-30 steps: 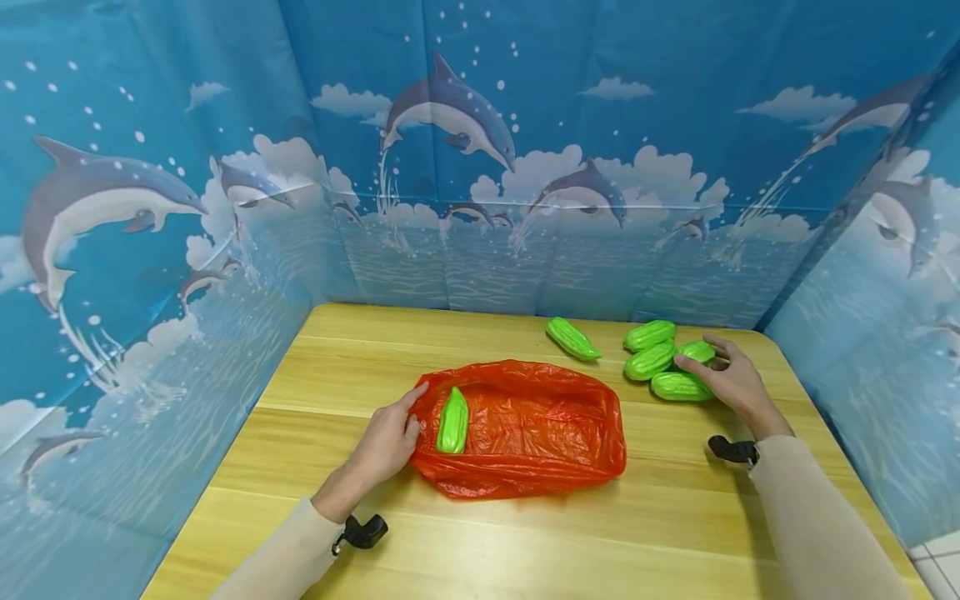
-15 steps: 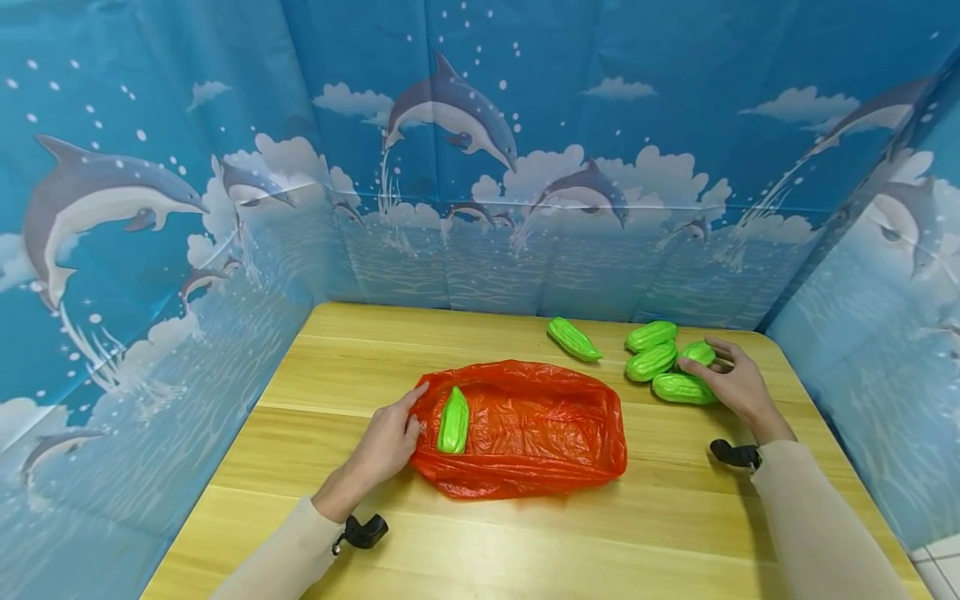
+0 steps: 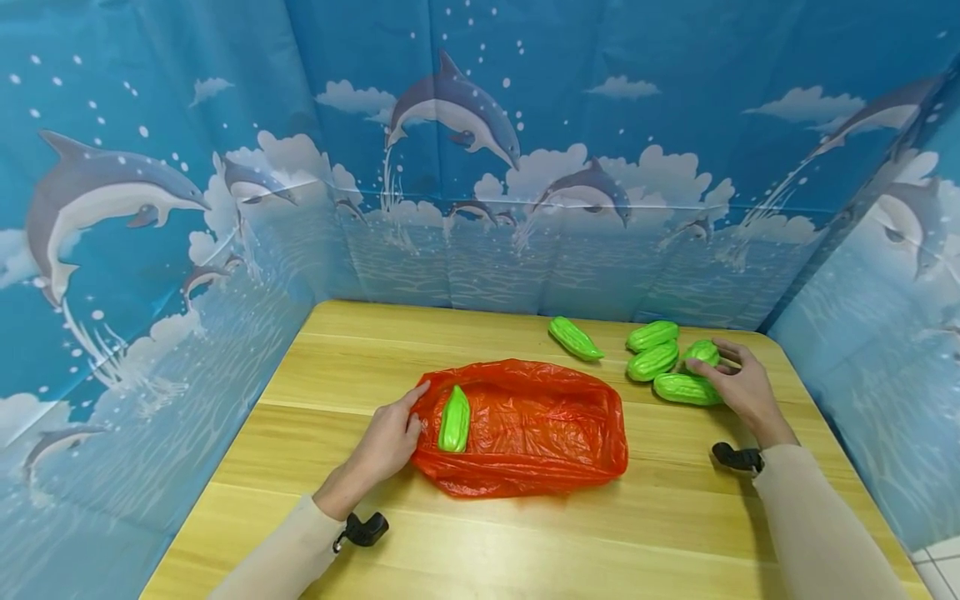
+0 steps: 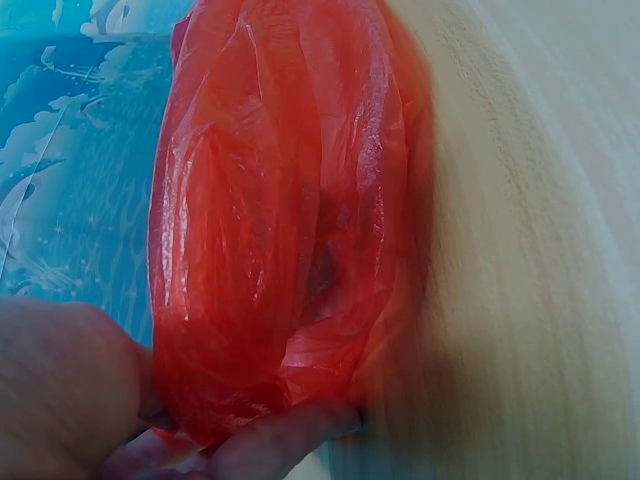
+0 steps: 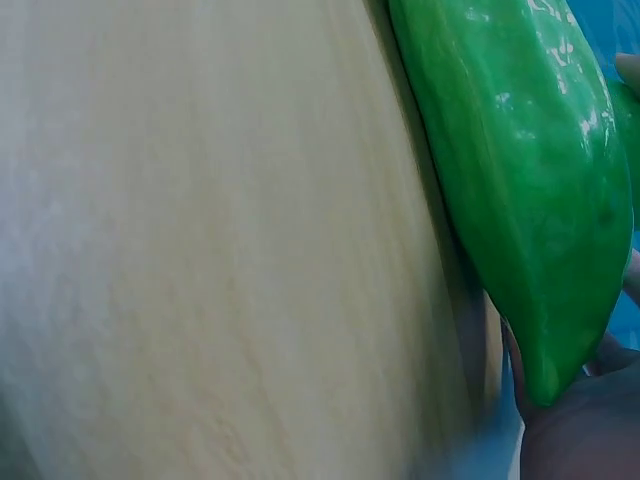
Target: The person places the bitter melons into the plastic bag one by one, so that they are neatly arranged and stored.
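In the head view an opened red plastic bag [image 3: 540,421] lies mid-table, with one bright green bitter melon [image 3: 453,421] inside its left end. My left hand [image 3: 386,437] pinches the bag's left rim; the left wrist view shows thumb and fingers on the red film [image 4: 250,260]. At the right, my right hand [image 3: 738,383] holds a bitter melon [image 3: 701,354] between thumb and fingers, behind another bitter melon [image 3: 686,389]. A large bitter melon [image 5: 530,190] fills the right side of the right wrist view and hides most of that hand.
Two more bitter melons [image 3: 652,336] lie left of my right hand, and a single bitter melon [image 3: 575,339] lies near the table's back edge. Dolphin-printed blue sheets [image 3: 480,250] enclose the wooden table [image 3: 360,342] at the back and sides.
The bitter melon at my right hand has turned and shifted slightly right, away from its neighbours. My left hand and the bag have stayed in place.
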The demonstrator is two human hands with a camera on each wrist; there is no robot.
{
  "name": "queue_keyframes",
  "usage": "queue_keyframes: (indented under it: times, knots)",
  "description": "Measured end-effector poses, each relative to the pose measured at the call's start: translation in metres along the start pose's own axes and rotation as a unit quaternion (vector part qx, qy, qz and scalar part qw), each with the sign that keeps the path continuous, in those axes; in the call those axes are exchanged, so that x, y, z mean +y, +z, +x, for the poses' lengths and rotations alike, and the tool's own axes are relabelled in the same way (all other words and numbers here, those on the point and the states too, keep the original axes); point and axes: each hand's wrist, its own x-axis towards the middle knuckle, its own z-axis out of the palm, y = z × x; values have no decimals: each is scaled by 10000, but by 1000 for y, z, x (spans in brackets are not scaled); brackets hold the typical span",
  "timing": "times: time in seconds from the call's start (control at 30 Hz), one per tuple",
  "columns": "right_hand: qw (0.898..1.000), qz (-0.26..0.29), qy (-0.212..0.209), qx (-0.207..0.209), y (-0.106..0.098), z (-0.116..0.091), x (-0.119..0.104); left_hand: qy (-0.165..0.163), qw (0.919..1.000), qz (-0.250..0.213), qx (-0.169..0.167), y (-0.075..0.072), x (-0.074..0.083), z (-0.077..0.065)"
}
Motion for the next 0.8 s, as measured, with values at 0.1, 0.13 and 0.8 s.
queue_keyframes:
  times: [0.1,0.13,0.8]
  knots:
    - [9999,104,35,116,0,-1,1,-7,10000,-25,10,0,0,0]
    - [9998,131,42,163,0,-1,1,-10,10000,-18,13,0,0,0]
    - [9824,1504,-692,866,1,-15,-8,-59,10000,2,3,1,3,-2]
